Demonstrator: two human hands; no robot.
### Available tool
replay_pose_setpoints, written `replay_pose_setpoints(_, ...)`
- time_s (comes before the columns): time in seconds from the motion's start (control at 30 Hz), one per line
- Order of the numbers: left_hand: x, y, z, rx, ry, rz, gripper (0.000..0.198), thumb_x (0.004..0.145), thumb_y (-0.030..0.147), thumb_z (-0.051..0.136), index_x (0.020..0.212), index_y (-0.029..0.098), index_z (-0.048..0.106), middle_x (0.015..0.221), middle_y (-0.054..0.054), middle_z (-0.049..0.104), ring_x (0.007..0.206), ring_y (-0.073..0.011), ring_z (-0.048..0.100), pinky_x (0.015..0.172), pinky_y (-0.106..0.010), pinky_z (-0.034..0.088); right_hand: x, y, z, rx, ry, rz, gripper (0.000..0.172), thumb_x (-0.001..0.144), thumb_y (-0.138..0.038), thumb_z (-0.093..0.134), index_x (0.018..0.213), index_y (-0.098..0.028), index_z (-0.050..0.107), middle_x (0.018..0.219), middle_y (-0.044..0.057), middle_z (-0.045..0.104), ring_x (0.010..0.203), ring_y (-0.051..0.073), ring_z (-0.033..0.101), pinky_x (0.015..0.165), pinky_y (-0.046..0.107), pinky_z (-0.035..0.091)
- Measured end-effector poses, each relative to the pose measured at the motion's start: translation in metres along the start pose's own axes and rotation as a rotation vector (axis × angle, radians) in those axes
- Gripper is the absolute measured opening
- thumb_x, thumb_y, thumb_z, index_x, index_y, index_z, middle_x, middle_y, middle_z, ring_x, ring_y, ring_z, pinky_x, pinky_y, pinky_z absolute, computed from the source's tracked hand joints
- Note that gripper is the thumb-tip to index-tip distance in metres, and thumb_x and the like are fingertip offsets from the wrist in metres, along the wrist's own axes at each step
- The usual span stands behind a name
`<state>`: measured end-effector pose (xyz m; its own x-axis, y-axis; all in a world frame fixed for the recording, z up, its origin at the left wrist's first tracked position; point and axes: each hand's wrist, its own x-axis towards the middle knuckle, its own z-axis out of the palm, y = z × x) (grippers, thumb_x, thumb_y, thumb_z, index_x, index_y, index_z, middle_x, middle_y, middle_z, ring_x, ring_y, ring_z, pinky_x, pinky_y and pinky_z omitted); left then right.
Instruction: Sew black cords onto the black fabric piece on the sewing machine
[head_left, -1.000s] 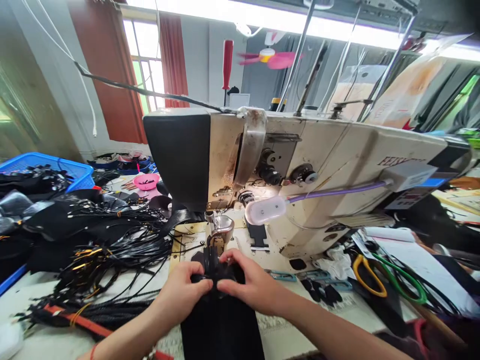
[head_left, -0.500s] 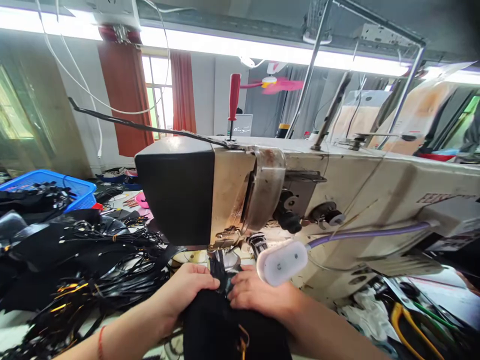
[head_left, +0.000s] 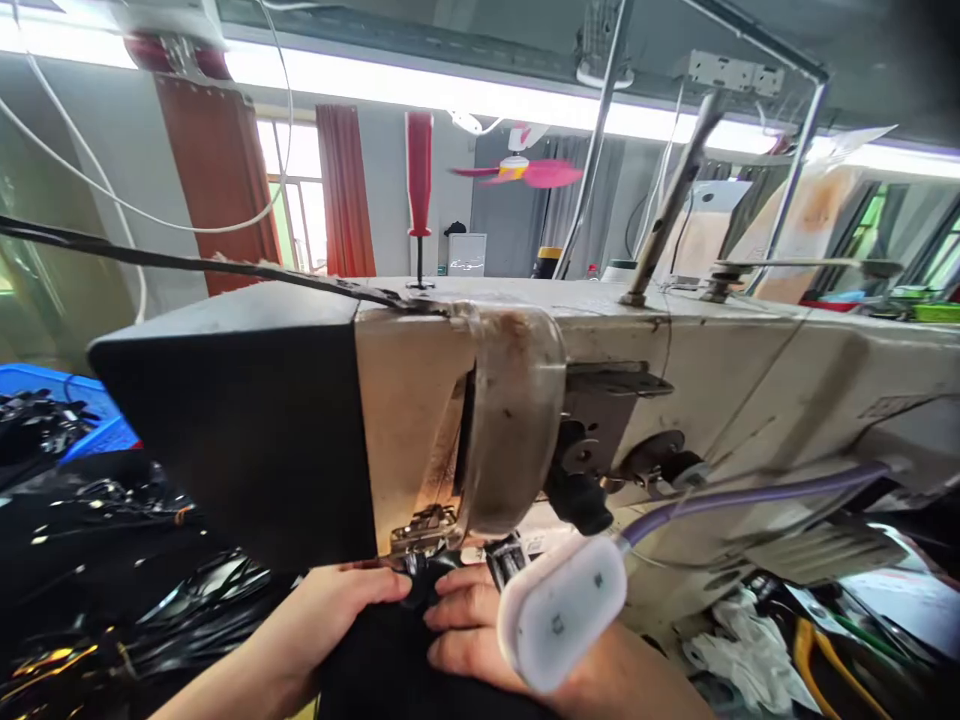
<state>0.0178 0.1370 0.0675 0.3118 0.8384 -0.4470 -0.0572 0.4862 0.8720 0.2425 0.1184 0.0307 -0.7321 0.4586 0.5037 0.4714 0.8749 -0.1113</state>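
A sewing machine [head_left: 420,400] fills the middle of the head view. Under its needle area lies a piece of black fabric [head_left: 390,660], which spreads down to the lower edge. My left hand [head_left: 330,620] pinches the left side of the fabric, its thumb pointing at the presser foot area. On the right side, my right hand [head_left: 469,620] rests flat on the cloth with its fingers close together. A white lamp [head_left: 562,615] on a purple flexible neck [head_left: 750,490] hides part of the right hand. The needle itself cannot be made out.
Black straps and cloth pieces [head_left: 202,610] are heaped at left, beside a blue basket [head_left: 97,435]. A red-handled screwdriver [head_left: 420,180] stands upright on the machine head. Yellow-handled scissors [head_left: 814,660] and crumpled white material [head_left: 735,640] lie at lower right.
The view has come closer to the machine, which looks larger and lower. Both hands and the black fabric now sit nearer the presser foot area.
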Motion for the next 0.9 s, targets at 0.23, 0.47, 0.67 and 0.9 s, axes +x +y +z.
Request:
replay_pose_setpoints(0.23, 0.004, -0.006, -0.004, -0.048, 0.027, -0.039, 0.021, 0.055, 0.03, 0.082, 0.07, 0.016, 0.077, 0.074, -0.006, 0.076, 0.073, -0.025, 0.071, 0.068, -0.032, 0.056, 0.012, -0.01, -0.019, -0.164, 0.12, -0.081, 0.028, 0.094, -0.021, 0.048, 0.102, -0.032, 0.072, 0.107, -0.007, 0.073, 0.103, 0.013, 0.066, 0.09, 0.022, 0.053)
replay_pose_setpoints(0.47, 0.003, -0.006, -0.006, -0.061, -0.023, -0.065, 0.023, 0.057, 0.032, 0.082, 0.072, 0.016, 0.077, 0.076, -0.008, 0.077, 0.075, -0.026, 0.071, 0.073, -0.033, 0.055, 0.009, -0.006, -0.008, -0.053, 0.047, -0.026, 0.026, 0.092, -0.019, 0.05, 0.092, -0.03, 0.073, 0.101, -0.008, 0.074, 0.095, 0.011, 0.068, 0.088, 0.021, 0.053)
replay_pose_setpoints(0.67, -0.003, -0.008, -0.004, -0.072, -0.075, -0.053, 0.036, 0.058, 0.03, 0.083, 0.09, 0.013, 0.077, 0.083, -0.011, 0.077, 0.077, -0.0252, 0.071, 0.074, -0.033, 0.054, 0.01, -0.01, -0.028, 0.229, -0.084, 0.198, 0.016, 0.087, -0.032, 0.06, 0.096, -0.033, 0.073, 0.099, -0.008, 0.075, 0.094, 0.015, 0.069, 0.087, 0.023, 0.055)
replay_pose_setpoints(0.9, 0.001, -0.006, -0.007, -0.067, -0.017, -0.086, 0.03, 0.056, 0.031, 0.085, 0.075, 0.01, 0.077, 0.079, -0.01, 0.077, 0.074, -0.022, 0.071, 0.073, -0.027, 0.055, -0.005, 0.0, -0.031, 0.354, -0.01, 0.352, 0.013, 0.085, -0.039, 0.067, 0.092, -0.03, 0.073, 0.096, -0.002, 0.074, 0.094, 0.016, 0.068, 0.091, 0.028, 0.053)
